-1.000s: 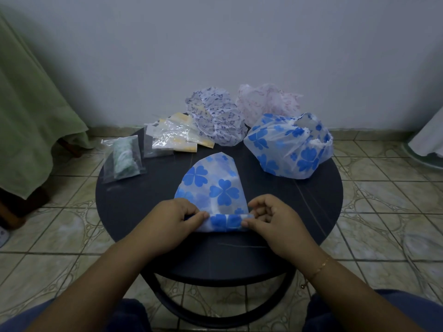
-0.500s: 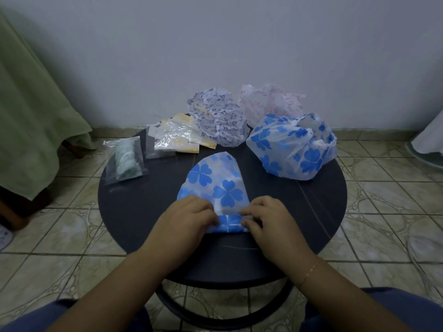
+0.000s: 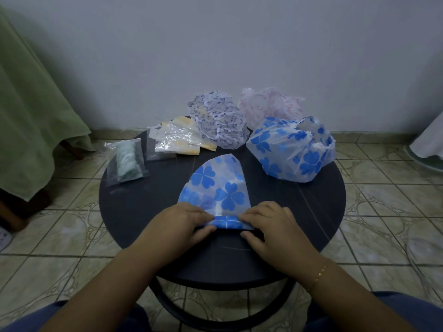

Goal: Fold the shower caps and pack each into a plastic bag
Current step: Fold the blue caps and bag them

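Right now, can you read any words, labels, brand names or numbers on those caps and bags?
None can be read.
Dark-patterned shower cap: small dark marks, too blurred to tell whether they are letters.
Pink shower cap: faint marks, unreadable.
Empty plastic bags: no legible print.
Blue clover cap: clover shapes only.

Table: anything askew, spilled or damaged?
Nothing damaged or spilled. One oddity: the packed bag at the table's left edge juts past the rim and could slip off. Both hands, left and right, pinch the rolled edge of the flat blue cap; three caps behind lie unfolded, as expected.
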`<action>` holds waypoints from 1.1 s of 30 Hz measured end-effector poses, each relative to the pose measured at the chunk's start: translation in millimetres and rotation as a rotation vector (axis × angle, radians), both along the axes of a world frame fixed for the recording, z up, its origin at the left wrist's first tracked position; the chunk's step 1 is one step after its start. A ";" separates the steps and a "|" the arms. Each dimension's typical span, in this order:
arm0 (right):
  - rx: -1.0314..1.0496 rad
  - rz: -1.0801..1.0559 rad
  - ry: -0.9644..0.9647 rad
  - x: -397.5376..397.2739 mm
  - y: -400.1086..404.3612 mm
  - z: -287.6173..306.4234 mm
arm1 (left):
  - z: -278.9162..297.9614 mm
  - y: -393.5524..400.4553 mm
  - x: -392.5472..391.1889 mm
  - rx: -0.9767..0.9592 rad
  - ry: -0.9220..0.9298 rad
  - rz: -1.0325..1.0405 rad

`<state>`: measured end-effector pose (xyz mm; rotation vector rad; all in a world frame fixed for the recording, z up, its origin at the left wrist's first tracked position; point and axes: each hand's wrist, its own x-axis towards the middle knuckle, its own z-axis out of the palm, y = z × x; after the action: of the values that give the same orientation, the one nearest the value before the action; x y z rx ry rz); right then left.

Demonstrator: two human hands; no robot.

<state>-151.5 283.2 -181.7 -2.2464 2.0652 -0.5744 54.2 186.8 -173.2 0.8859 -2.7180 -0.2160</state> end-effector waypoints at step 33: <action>-0.091 -0.289 -0.303 10.2 -14.0 -4.3 | 0.1 0.9 -7.2 0.182 0.133 0.332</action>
<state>-141.3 269.2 -185.9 -1.7702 2.2495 -0.9755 47.0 187.7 -173.1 1.3053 -2.4121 -0.4399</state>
